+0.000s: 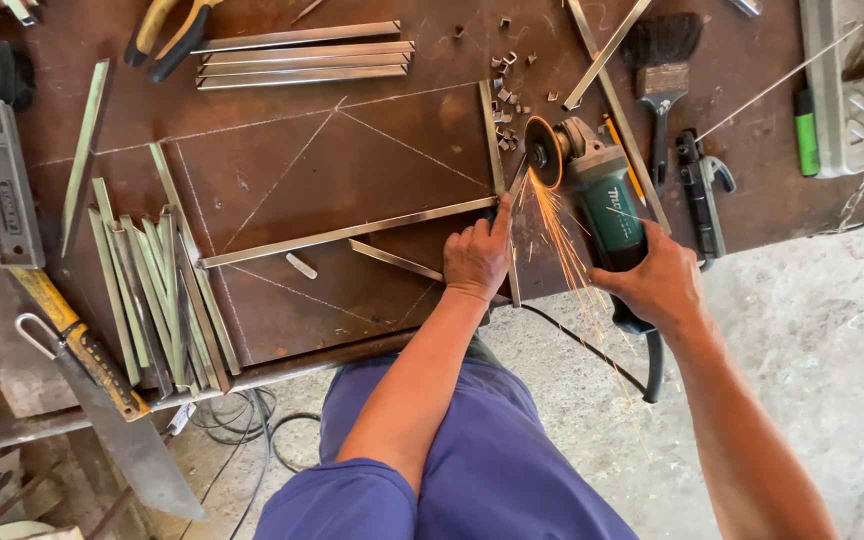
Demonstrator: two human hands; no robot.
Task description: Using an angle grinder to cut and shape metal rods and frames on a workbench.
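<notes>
Rusty brown steel tabletop (pixel 282 170), scored with chalk lines, filling the upper part of the view, with grey concrete floor (pixel 812 340) below and to the right. Purple trousers (pixel 472 470) at the bottom centre.

Right hand (pixel 657 285) closed tight around the body of a green angle grinder (pixel 607 205), disc (pixel 544 152) on edge at the corner where two thin metal strips meet, sparks (pixel 562 240) streaming down toward the table edge. Black cord (pixel 592 350) trailing below the grinder.

Left hand (pixel 477 258) pressed flat onto the long horizontal strip (pixel 347 234), forefinger stretched up toward the disc, gripping nothing. Upright strip (pixel 493 140) touching that one's right end, just left of the disc.

Bundle of cut angle strips (pixel 157 290) lying at the left near the table edge; neater stack of strips (pixel 302 58) at the top. Yellow-handled saw (pixel 92 370) hanging off the lower left corner. Dark brush (pixel 660 70) right of the grinder, black clamp tool (pixel 700 190) beside it. Yellow-and-black pliers (pixel 167 35) at the top left. Green marker (pixel 805 135) at the far right. Small offcuts (pixel 504 95) scattered above the disc.
</notes>
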